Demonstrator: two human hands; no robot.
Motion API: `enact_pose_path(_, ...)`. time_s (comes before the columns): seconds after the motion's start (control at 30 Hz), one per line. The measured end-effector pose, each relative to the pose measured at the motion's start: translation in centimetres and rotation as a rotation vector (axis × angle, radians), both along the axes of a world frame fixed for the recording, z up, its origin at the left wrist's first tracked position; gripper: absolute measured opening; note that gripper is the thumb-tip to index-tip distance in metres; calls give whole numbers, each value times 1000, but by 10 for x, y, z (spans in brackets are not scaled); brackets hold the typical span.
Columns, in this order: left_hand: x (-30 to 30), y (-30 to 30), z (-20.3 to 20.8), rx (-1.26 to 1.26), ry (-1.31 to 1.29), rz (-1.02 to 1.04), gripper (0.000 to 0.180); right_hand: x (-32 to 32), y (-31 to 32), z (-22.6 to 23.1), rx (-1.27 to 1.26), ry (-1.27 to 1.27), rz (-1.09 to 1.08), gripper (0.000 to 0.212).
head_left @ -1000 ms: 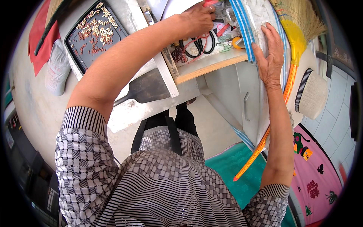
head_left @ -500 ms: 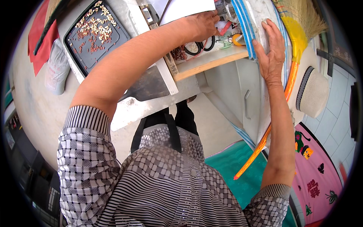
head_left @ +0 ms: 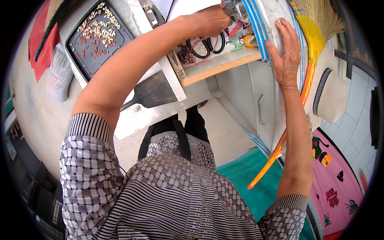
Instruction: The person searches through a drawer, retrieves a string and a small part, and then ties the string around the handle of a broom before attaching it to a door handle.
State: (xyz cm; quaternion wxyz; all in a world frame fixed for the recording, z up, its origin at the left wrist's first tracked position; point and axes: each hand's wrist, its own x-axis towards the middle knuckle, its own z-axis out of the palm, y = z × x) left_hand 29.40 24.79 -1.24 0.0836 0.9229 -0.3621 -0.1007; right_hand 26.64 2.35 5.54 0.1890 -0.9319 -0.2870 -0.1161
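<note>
My left hand [head_left: 213, 21] reaches over an open wooden drawer [head_left: 224, 69], its fingers curled together beside clear plastic packaging [head_left: 241, 12]. Whatever lies in those fingers is hidden. Below the hand, the drawer holds black-handled scissors [head_left: 207, 47], a tangle of reddish string [head_left: 185, 55], a small green item [head_left: 237, 42] and a round orange item [head_left: 249, 41]. White paper [head_left: 192, 7] lies partly behind my left forearm. My right hand [head_left: 286, 60] rests spread, fingers apart, on white material with blue stripes [head_left: 257, 28] at the drawer's right side.
At upper left, a dark tray [head_left: 116, 47] carries pale and reddish seeds or nuts. A dark flat blade-like tool [head_left: 154, 91] lies left of the drawer. A broom [head_left: 310, 48] and a straw hat [head_left: 333, 96] stand beyond my right arm. A cabinet door [head_left: 262, 100] is below.
My left hand has drawn up and slightly left, exposing more of the scissors and drawer contents. The white paper has shifted slightly up and left. My right hand stays put.
</note>
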Motion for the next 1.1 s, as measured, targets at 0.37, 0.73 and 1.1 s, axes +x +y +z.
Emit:
enact_pose_path(0.37,-12,-48,-30,-158,-108,320,17,1,2,1,37,0,9,49)
enact_pose_path(0.73,-10,8,35,-1017,767,195,4,0,1,1,21,7,-21,49)
enact_pose_path(1.1,-11,27,57,-1284,1162,192,6,-1,2,3,18,18,-20,49)
